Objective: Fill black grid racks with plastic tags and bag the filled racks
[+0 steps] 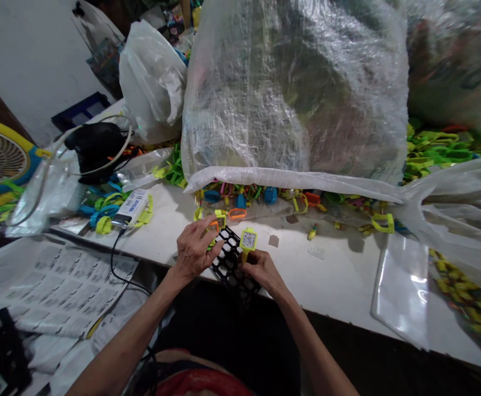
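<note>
A black perforated tray (229, 258) lies at the front edge of the white table, between my hands. My right hand (263, 269) is closed at the tray's right side, pinching the lower part of a yellow-green toy watch (249, 240) with a square patterned face. My left hand (195, 247) is over the tray's left side, fingers curled round small yellow-green and orange pieces (213, 226); its fingertips partly hide them. Just beyond the tray lies an orange loop (237, 214).
A large clear plastic bag (298, 99) stands behind the hands, with colourful pieces along its base. On the left are a white power bank (132, 208) with a black cable and a fan (1, 154). A clear sleeve (403, 291) lies right.
</note>
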A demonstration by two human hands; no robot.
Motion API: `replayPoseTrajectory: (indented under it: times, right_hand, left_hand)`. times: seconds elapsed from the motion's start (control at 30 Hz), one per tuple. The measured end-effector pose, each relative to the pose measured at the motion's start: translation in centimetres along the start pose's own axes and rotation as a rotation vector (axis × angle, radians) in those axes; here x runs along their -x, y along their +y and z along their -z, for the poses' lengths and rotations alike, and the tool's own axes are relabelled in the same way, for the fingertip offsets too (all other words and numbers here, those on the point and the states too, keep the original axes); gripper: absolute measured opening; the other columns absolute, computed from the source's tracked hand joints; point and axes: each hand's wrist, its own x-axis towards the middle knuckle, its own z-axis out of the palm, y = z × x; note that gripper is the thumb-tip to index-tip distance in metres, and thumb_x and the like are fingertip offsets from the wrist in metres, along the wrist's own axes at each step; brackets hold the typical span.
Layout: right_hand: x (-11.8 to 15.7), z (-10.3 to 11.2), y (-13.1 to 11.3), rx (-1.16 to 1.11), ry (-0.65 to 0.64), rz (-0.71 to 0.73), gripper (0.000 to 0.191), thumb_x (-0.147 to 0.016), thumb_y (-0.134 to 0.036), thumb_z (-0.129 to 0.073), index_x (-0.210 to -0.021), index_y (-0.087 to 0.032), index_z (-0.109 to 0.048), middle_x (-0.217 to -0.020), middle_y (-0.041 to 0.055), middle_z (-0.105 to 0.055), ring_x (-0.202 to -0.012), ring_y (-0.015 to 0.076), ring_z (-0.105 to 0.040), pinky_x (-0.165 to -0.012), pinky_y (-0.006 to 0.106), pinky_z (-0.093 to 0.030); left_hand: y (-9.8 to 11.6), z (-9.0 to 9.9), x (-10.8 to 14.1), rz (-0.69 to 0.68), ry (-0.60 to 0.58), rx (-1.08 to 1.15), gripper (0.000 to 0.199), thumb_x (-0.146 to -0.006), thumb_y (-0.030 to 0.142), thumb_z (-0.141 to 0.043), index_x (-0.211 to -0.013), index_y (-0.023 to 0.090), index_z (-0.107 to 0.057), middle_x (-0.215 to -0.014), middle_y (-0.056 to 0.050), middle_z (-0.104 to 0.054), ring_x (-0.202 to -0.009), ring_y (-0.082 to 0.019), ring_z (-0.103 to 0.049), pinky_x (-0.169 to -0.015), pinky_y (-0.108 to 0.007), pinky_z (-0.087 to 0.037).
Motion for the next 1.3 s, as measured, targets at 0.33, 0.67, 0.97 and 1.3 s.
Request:
replayPoseTrajectory:
  times: [0.33,0.67,0.97,1.3]
  right_hand:
    - [0.0,-0.1,0.0,0.008,0.007,-0.013,0.015,-0.053,-0.022,-0.055,-0.066,-0.016,-0.059,-0.056,-0.0044,-0.052,-0.052,0.0101,-0.044,-0.049,0.021,-0.035]
    - [-0.8,0.1,-2.6,0.038,0.102,0.06,0.015,-0.054,-0.024,-0.058,-0.068,-0.018,-0.06,-0.062,-0.0016,-0.059,-0.06,0.0143,-0.052,-0.058,0.025,-0.043]
    - [-5.1,-2.6,-1.6,0.105,0.038,0.176,0.014,-0.054,-0.02,-0.06,-0.067,-0.016,-0.061,-0.066,-0.0011,-0.062,-0.063,0.0143,-0.055,-0.061,0.024,-0.045]
    - [-4.6,-3.3,-1.5,0.633,-0.017,0.456,0.02,-0.066,-0.011,-0.052,-0.081,-0.017,-0.063,-0.08,0.0059,-0.067,-0.068,0.0169,-0.055,-0.063,0.025,-0.04]
  left_hand:
    - [0.0,-0.1,0.0,-0.009,0.005,-0.008,0.019,-0.09,0.031,-0.049,-0.086,0.017,-0.062,-0.122,-0.014,-0.061,-0.106,-0.025,-0.059,-0.087,-0.039,-0.048]
    - [0.0,0.0,0.1,0.009,-0.005,0.001,0.027,-0.094,0.033,-0.041,-0.087,0.018,-0.063,-0.119,-0.012,-0.063,-0.106,-0.023,-0.059,-0.088,-0.038,-0.048]
    - [0.1,0.1,-0.2,0.011,0.014,0.035,0.022,-0.092,0.029,-0.045,-0.086,0.017,-0.062,-0.119,-0.014,-0.063,-0.105,-0.023,-0.06,-0.086,-0.038,-0.049]
    - [-0.1,-0.2,-0.3,-0.053,-0.005,0.037,0.036,-0.089,0.039,-0.053,-0.118,0.019,-0.057,-0.122,-0.014,-0.061,-0.11,-0.025,-0.059,-0.088,-0.039,-0.05]
